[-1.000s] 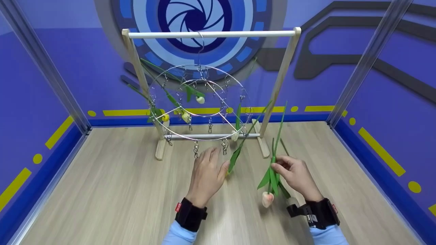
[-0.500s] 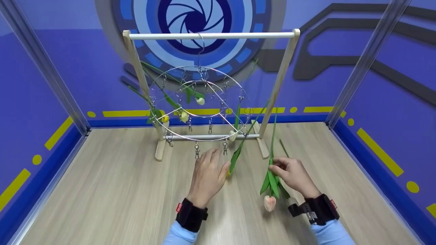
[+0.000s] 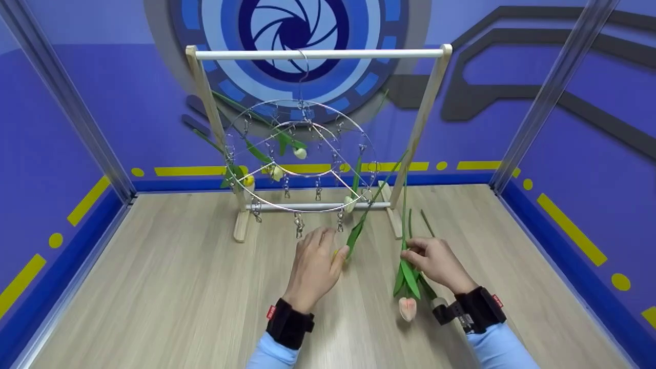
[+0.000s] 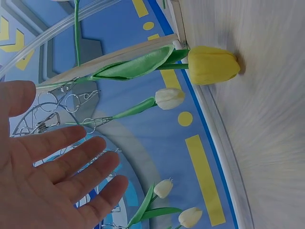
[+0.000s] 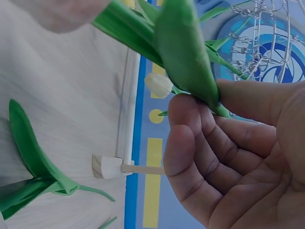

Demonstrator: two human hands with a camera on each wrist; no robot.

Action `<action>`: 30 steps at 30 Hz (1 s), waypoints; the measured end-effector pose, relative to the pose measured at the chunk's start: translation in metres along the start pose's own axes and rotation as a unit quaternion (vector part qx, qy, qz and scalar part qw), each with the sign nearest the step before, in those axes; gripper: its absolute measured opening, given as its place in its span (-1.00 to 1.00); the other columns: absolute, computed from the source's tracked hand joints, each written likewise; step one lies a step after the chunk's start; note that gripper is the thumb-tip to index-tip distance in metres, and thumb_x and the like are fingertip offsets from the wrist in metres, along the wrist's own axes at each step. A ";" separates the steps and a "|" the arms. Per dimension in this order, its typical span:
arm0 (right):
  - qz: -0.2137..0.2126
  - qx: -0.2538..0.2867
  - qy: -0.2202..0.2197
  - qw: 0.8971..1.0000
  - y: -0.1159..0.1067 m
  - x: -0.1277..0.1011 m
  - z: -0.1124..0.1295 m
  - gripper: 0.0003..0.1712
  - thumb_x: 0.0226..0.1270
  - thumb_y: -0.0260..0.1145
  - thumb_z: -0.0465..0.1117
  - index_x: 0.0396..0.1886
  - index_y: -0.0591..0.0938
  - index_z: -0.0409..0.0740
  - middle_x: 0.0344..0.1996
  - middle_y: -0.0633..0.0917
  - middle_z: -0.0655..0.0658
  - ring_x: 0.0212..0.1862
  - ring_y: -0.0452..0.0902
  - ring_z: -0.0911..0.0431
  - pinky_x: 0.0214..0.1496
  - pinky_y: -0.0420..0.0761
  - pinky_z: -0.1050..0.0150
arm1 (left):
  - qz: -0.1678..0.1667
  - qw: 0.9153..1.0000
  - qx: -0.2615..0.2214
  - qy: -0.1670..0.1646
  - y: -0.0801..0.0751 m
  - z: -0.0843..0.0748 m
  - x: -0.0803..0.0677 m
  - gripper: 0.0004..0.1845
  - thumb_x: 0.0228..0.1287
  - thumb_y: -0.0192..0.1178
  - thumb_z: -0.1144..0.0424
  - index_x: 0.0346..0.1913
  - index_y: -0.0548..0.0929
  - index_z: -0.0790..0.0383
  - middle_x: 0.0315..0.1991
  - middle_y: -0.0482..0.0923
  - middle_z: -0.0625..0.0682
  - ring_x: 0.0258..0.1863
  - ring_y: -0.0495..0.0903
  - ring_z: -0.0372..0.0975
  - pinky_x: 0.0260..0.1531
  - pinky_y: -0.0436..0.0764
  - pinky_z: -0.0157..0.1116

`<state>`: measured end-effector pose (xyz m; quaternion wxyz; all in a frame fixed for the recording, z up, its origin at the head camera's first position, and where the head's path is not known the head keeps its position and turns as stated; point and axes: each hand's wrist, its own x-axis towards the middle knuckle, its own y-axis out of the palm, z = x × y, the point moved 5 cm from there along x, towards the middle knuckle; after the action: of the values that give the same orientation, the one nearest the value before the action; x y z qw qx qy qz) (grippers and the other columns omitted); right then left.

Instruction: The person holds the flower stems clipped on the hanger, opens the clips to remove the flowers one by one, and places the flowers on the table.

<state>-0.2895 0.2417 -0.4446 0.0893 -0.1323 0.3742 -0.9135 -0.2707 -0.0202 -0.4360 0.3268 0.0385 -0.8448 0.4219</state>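
My right hand (image 3: pixel 442 264) pinches the stem of a pink tulip (image 3: pixel 408 309) between thumb and fingers, its bloom pointing down toward me. In the right wrist view its green leaf (image 5: pixel 183 52) crosses just above the fingertips. The left hand (image 3: pixel 315 266) is held with fingers extended and holds nothing, below the front of a round wire hanger (image 3: pixel 307 210) with metal clips. Beside the left thumb, a yellow tulip (image 4: pixel 214 65) hangs bloom down, mostly hidden in the head view. Several other tulips hang on the hanger, including a white one (image 4: pixel 169 98).
The hanger hooks over the top bar (image 3: pixel 369 53) of a wooden rack standing at the back of the table (image 3: pixel 169 287). Loose tulips with green leaves (image 5: pixel 33 157) lie on the table by the right hand. Blue panels (image 3: pixel 579 169) enclose the sides and back.
The right hand has shifted slightly left with the pink tulip, whose stem has swung left toward the rack's right post. The left hand has barely moved.
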 end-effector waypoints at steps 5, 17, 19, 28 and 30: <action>0.011 -0.006 -0.005 1.000 0.004 0.003 0.000 -0.86 0.46 0.33 -0.30 -0.09 0.75 -0.23 -0.40 0.74 -0.05 -0.47 0.58 0.18 -0.44 0.53 0.35 | -0.004 1.000 0.002 0.007 0.002 0.001 0.000 -0.56 0.49 0.24 0.09 0.18 0.64 0.40 0.15 0.61 0.28 0.19 0.59 0.12 0.18 0.53 0.10; 0.033 -0.022 -0.010 0.999 0.014 0.009 -0.005 -0.89 0.43 0.35 -0.31 -0.13 0.73 -0.24 -0.52 0.67 0.01 -0.53 0.50 0.22 -0.47 0.46 0.34 | 0.023 1.000 0.000 -0.007 0.007 0.002 -0.002 -0.51 0.54 0.18 0.04 0.24 0.61 0.40 0.21 0.59 0.27 0.26 0.54 0.10 0.25 0.47 0.08; 0.034 -0.031 -0.010 0.999 0.016 0.011 -0.005 -0.91 0.42 0.35 -0.31 -0.17 0.73 -0.24 -0.54 0.66 0.01 -0.53 0.48 0.23 -0.47 0.44 0.34 | 0.028 1.000 -0.002 -0.011 0.007 0.003 -0.002 -0.51 0.54 0.17 0.04 0.25 0.61 0.39 0.22 0.59 0.26 0.28 0.53 0.09 0.26 0.46 0.08; 0.059 -0.028 -0.023 0.998 0.025 0.015 -0.009 -0.89 0.43 0.32 -0.33 -0.18 0.73 -0.28 -0.58 0.65 0.01 -0.58 0.53 0.17 -0.52 0.45 0.35 | 0.025 1.000 -0.001 -0.012 0.008 0.003 -0.002 -0.52 0.53 0.20 0.06 0.25 0.61 0.39 0.21 0.60 0.27 0.26 0.54 0.10 0.24 0.47 0.08; 0.064 -0.030 -0.019 0.997 0.027 0.017 -0.011 -0.89 0.43 0.32 -0.33 -0.19 0.73 -0.30 -0.57 0.64 -0.01 -0.58 0.54 0.15 -0.51 0.46 0.34 | 0.023 1.000 0.000 -0.012 0.008 0.003 -0.002 -0.52 0.52 0.21 0.07 0.24 0.61 0.40 0.19 0.60 0.27 0.25 0.54 0.10 0.23 0.48 0.08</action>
<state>-0.3074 0.2258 -0.4684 0.1509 -0.1275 0.4076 -0.8915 -0.2736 -0.0176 -0.4437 0.3067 0.0241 -0.8493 0.4290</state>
